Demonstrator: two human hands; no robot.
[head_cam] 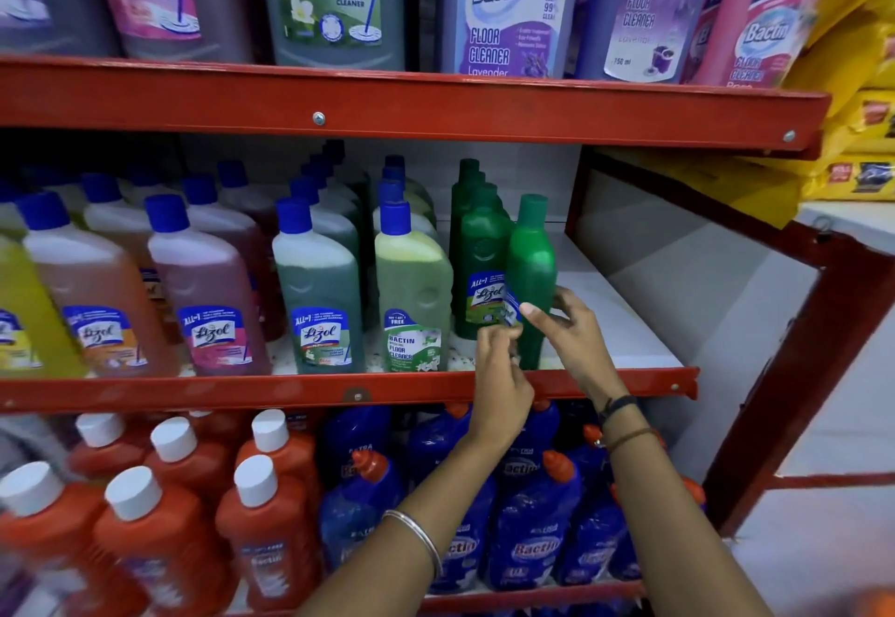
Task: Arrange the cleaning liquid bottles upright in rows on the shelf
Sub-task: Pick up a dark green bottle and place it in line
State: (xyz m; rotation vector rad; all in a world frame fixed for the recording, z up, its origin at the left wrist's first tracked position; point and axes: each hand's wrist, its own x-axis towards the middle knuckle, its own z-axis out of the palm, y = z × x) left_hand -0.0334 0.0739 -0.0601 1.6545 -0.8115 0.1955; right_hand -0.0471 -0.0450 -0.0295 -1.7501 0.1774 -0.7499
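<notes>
Middle shelf [348, 393], near right end: dark green bottle [530, 272] upright beside green row. Left hand [499, 364] and right hand [569, 326] pinch its lower body, both closed on it. Best: turn label forward, keep base flat, align with row.

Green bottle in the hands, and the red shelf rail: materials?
Green bottle: likely opaque glossy plastic; soft highlights run down its body, cap in matching green, printed label wrapped low. Red shelf rail: apparently painted metal; flat folded edge with bolt heads showing.
</notes>
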